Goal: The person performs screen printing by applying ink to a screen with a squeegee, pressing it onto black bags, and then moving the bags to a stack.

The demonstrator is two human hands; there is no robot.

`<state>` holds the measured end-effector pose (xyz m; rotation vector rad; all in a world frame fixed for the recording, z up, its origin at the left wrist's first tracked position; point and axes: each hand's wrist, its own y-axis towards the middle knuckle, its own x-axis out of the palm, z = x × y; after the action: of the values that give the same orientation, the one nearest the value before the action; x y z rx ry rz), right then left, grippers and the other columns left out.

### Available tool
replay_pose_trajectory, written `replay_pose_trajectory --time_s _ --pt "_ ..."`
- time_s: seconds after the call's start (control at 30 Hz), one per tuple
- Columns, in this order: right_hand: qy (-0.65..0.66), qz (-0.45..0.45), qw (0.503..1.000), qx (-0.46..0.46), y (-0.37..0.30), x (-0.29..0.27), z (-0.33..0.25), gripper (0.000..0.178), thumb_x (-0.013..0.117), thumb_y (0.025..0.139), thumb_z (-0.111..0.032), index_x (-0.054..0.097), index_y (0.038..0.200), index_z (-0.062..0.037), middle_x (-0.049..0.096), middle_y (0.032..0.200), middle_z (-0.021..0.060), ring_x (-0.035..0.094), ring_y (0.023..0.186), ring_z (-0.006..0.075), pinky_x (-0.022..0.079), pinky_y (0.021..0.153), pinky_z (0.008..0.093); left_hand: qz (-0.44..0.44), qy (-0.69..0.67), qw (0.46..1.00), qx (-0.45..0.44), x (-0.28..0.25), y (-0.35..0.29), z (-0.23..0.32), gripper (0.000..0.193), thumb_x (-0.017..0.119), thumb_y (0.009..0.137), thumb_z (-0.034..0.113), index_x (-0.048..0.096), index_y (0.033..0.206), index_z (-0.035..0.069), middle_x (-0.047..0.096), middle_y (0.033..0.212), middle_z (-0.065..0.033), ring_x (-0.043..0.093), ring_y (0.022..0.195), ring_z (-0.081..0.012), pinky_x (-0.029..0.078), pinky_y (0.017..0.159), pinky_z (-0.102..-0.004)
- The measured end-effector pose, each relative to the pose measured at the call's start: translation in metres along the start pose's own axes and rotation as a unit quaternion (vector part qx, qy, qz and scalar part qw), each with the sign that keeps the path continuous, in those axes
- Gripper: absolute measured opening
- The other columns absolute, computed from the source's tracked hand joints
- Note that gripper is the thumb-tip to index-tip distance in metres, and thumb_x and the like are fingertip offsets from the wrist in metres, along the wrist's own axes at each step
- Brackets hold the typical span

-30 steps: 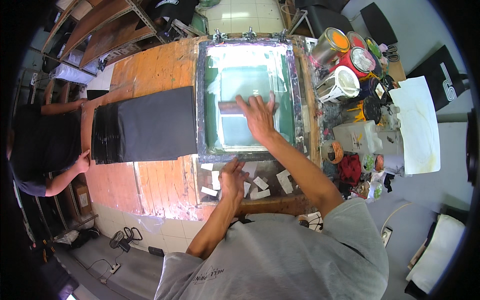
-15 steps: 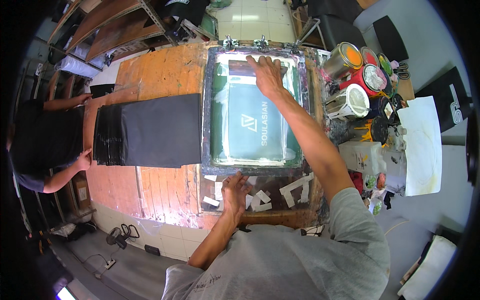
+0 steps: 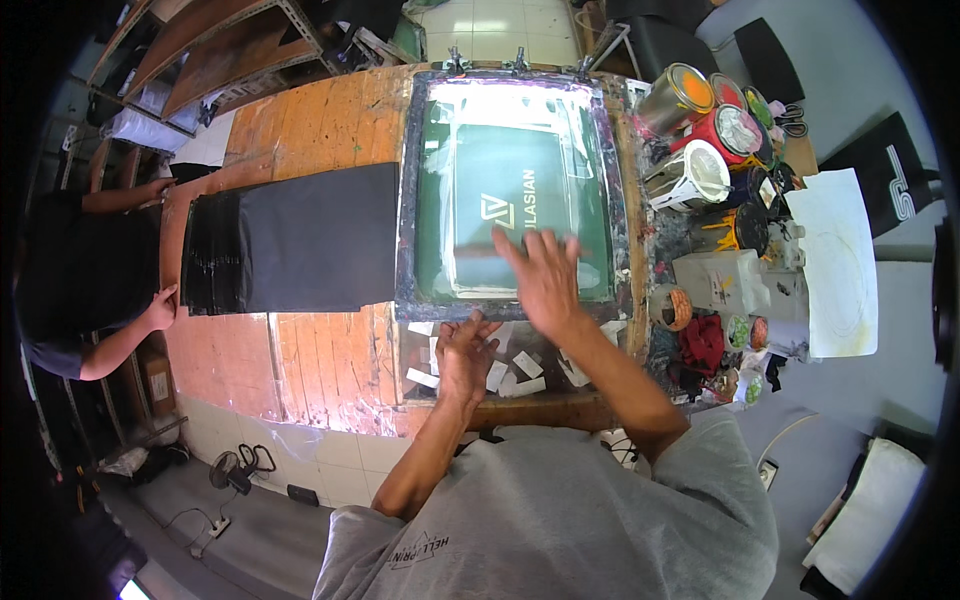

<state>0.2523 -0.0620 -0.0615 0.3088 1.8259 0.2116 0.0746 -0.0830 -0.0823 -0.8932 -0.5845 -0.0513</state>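
Note:
A screen-printing frame (image 3: 406, 220) with green mesh (image 3: 470, 150) and a pale printed design lies flat before me on the table. My right hand (image 3: 550, 285) is over the near half of the mesh, its fingers closed on a squeegee (image 3: 478, 251) that is blurred by motion and partly hidden by the fingers. At the frame's near edge, my left hand (image 3: 466, 355) has its fingers curled on the rim, thumb and fingertips gripping it. Metal hinge clamps (image 3: 519, 60) stand at the frame's far edge.
Black flat sheets (image 3: 300, 238) lie on the wooden table (image 3: 300, 125) left of the frame. Another person's hand (image 3: 160, 308) rests at the table's left end. Ink cans (image 3: 685, 95) and tubs crowd the right side. White tape scraps (image 3: 525, 385) lie below the frame.
My right hand has pulled the squeegee from the far end of the mesh toward me, past the middle. My left hand stays at the near rim. The view has shifted slightly.

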Motion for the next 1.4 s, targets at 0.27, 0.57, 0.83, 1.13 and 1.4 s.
replay_pose_trajectory --time_s 0.27,0.57,0.83,1.13,1.4 --pt "-0.015 0.045 0.999 -0.024 -0.006 -0.073 -0.037 0.059 0.066 0.094 -0.041 0.055 0.145 -0.0154 0.050 0.094 0.0083 0.048 0.090 0.0266 0.032 0.081 0.0459 -0.087 0.035 0.992 0.087 0.038 -0.035 0.046 0.020 0.063 0.099 0.022 0.060 0.114 0.010 0.068 0.103 -0.0087 0.067 0.104 -0.0260 0.047 0.099 -0.0493" --pt "-0.059 0.188 0.975 -0.104 0.122 -0.150 -0.002 0.047 0.064 0.097 -0.053 0.071 0.119 -0.0113 0.064 0.080 0.0137 0.062 0.077 0.0267 0.046 0.074 0.0426 -0.088 0.227 0.897 0.369 0.064 0.044 0.127 0.034 0.053 0.105 0.023 0.068 0.099 -0.008 0.077 0.098 -0.0171 0.072 0.085 -0.0207 0.049 0.093 -0.0376" --pt "0.021 -0.046 0.999 0.004 0.196 -0.233 -0.011 0.039 0.057 0.105 -0.040 0.070 0.100 -0.0043 0.058 0.058 0.0042 0.050 0.050 0.0135 0.054 0.067 0.0402 0.278 0.737 0.529 0.316 0.013 0.169 0.084 0.041 0.074 0.090 0.045 0.068 0.106 0.008 0.058 0.123 -0.0154 0.053 0.123 -0.0340 0.041 0.095 -0.0584" --pt "0.028 0.030 0.999 -0.010 0.226 -0.243 -0.007 0.038 0.059 0.101 -0.035 0.072 0.094 0.0003 0.070 0.077 0.0163 0.066 0.074 0.0271 0.052 0.074 0.0429 0.172 0.595 0.682 0.389 -0.017 0.162 0.159 0.031 0.077 0.090 0.028 0.070 0.099 0.000 0.072 0.092 -0.0244 0.070 0.089 -0.0398 0.054 0.082 -0.0444" --pt "0.064 0.041 0.995 -0.070 0.254 -0.222 0.019 0.051 0.059 0.100 -0.054 0.070 0.122 -0.0090 0.073 0.100 0.0162 0.068 0.093 0.0315 0.049 0.089 0.0400 0.487 0.638 0.466 0.372 -0.159 0.100 0.356 0.045 0.075 0.089 0.033 0.063 0.122 0.004 0.062 0.129 -0.0211 0.060 0.118 -0.0396 0.049 0.095 -0.0537"
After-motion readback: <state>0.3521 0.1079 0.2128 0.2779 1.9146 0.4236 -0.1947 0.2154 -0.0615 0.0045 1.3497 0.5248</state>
